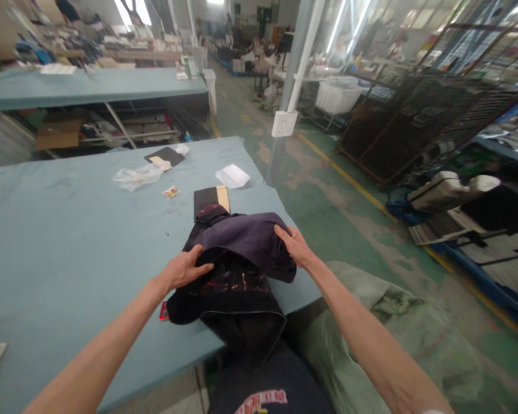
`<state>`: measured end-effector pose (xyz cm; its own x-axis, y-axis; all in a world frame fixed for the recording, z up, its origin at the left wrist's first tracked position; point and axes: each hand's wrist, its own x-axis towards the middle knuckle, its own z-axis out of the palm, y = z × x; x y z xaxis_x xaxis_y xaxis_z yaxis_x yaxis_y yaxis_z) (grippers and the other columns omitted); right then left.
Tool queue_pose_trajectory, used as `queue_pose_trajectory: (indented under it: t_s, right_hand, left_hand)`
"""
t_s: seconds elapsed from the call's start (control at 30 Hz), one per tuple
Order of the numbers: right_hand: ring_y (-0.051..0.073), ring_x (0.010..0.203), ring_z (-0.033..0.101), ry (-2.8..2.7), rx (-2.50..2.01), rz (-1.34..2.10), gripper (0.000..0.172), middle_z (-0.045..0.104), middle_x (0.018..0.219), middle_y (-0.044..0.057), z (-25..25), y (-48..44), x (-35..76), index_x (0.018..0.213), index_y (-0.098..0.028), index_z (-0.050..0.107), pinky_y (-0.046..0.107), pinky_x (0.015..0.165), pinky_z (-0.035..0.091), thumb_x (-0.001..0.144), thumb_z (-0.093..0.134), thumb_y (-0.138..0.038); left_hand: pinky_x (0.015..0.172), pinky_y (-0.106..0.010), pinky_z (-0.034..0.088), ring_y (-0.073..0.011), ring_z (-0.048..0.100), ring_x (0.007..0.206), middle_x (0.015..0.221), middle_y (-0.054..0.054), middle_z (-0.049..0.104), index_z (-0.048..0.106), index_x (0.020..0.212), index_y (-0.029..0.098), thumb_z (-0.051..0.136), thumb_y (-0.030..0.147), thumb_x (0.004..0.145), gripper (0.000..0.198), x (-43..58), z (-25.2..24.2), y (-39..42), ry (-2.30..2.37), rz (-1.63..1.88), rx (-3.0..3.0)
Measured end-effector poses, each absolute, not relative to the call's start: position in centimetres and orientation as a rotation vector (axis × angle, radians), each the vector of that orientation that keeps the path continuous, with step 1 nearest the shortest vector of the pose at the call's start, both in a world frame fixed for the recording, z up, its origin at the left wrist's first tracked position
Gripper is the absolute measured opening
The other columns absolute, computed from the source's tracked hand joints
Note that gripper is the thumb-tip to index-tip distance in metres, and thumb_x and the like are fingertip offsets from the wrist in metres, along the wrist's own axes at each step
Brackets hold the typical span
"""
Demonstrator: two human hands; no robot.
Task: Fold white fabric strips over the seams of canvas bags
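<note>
A dark garment (pixel 246 236), black with a purplish-grey inner side and reddish marks, lies bunched over the corner of the blue-covered table (pixel 90 241). Its lower part hangs past the front edge, close to my body. My left hand (pixel 187 267) grips the garment's near left side, thumb and fingers pinched on the cloth. On the far right, my right hand (pixel 293 244) holds up the purplish flap with the thumb on top. A small red item (pixel 164 311) peeks out from under the garment's left edge. Just beyond the cloth sits a dark piece with a tan strip (pixel 223 198).
White paper (pixel 233 176), a clear plastic bag (pixel 138 177), a small packet (pixel 171 192) and another dark piece (pixel 166 155) lie farther back on the table. A post with a socket box (pixel 284 123) rises beyond the corner. A pale green sack (pixel 371 339) stands at my right.
</note>
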<state>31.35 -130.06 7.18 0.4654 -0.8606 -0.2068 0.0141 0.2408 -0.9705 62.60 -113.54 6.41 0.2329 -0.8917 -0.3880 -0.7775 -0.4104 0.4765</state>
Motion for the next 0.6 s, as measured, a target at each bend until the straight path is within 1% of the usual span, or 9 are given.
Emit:
queue_pose_trajectory:
  t_s: [0.07,0.17,0.27,0.37,0.47,0.53,0.57,0.6]
  right_hand:
    - [0.024,0.086,0.077,0.895,-1.193,-0.728,0.068,0.084,0.09,0.005,7.1,-129.9,31.8,0.096,-0.02,0.083,0.036,0.082,0.062,0.073,0.082,-0.083]
    - [0.024,0.086,0.076,0.873,-1.231,-0.725,0.065,0.084,0.09,0.005,7.2,-129.6,32.4,0.097,-0.018,0.084,0.035,0.081,0.061,0.075,0.082,-0.08]
    - [0.023,0.088,0.076,0.86,-1.271,-0.737,0.065,0.084,0.094,0.006,7.4,-129.5,32.4,0.102,-0.018,0.082,0.035,0.082,0.061,0.079,0.08,-0.079]
    - [0.022,0.087,0.075,0.852,-1.31,-0.742,0.064,0.083,0.095,0.007,8.0,-129.6,32.2,0.102,-0.018,0.081,0.036,0.084,0.061,0.081,0.078,-0.078]
    - [0.023,0.084,0.074,0.834,-1.369,-0.725,0.063,0.081,0.088,0.005,8.9,-129.7,32.4,0.096,-0.019,0.08,0.036,0.08,0.06,0.083,0.074,-0.08]
    - [0.023,0.081,0.072,0.819,-1.425,-0.716,0.063,0.078,0.082,0.004,9.7,-129.8,32.8,0.091,-0.019,0.079,0.034,0.077,0.058,0.085,0.069,-0.082]
    - [0.023,0.08,0.071,0.812,-1.457,-0.714,0.063,0.076,0.08,0.003,10.3,-129.9,33.1,0.088,-0.02,0.077,0.034,0.075,0.057,0.086,0.067,-0.082]
    - [0.023,0.08,0.07,0.805,-1.49,-0.715,0.063,0.075,0.079,0.003,10.8,-129.9,33.4,0.086,-0.02,0.076,0.034,0.074,0.056,0.088,0.065,-0.082]
  left_hand:
    - [0.088,-0.043,0.064,-0.0226,0.075,0.094,0.109,-0.006,0.076,0.072,0.123,0.018,0.079,0.041,0.101,0.032,61.6,5.8,-113.6,-1.53,-0.928,2.348]
    - [0.087,-0.042,0.065,-0.0222,0.074,0.097,0.112,-0.006,0.076,0.073,0.117,0.017,0.076,0.038,0.103,0.025,61.0,5.7,-114.5,-1.345,-0.87,2.362]
    - [0.076,-0.036,0.065,-0.0181,0.073,0.084,0.103,-0.004,0.076,0.073,0.112,0.016,0.074,0.039,0.105,0.024,61.7,7.7,-115.5,-1.1,-0.825,2.32]
    - [0.062,-0.028,0.061,-0.0132,0.068,0.067,0.092,-0.001,0.074,0.072,0.115,0.015,0.07,0.041,0.108,0.027,62.5,11.8,-116.0,-0.868,-0.731,2.222]
    - [0.056,-0.026,0.058,-0.0114,0.063,0.059,0.085,0.001,0.071,0.071,0.123,0.016,0.066,0.039,0.109,0.027,61.8,17.3,-116.6,-0.775,-0.54,2.039]
    - [0.058,-0.027,0.061,-0.0118,0.065,0.059,0.081,0.002,0.07,0.072,0.124,0.015,0.061,0.029,0.109,0.023,60.4,21.4,-117.3,-0.774,-0.406,1.879]
    - [0.062,-0.027,0.062,-0.0116,0.068,0.061,0.08,0.003,0.068,0.073,0.124,0.014,0.054,0.021,0.106,0.027,59.5,23.5,-117.7,-0.788,-0.339,1.796]
    - [0.068,-0.027,0.064,-0.0114,0.072,0.067,0.081,0.004,0.067,0.073,0.127,0.012,0.05,0.018,0.103,0.034,58.5,25.6,-118.1,-0.811,-0.286,1.712]
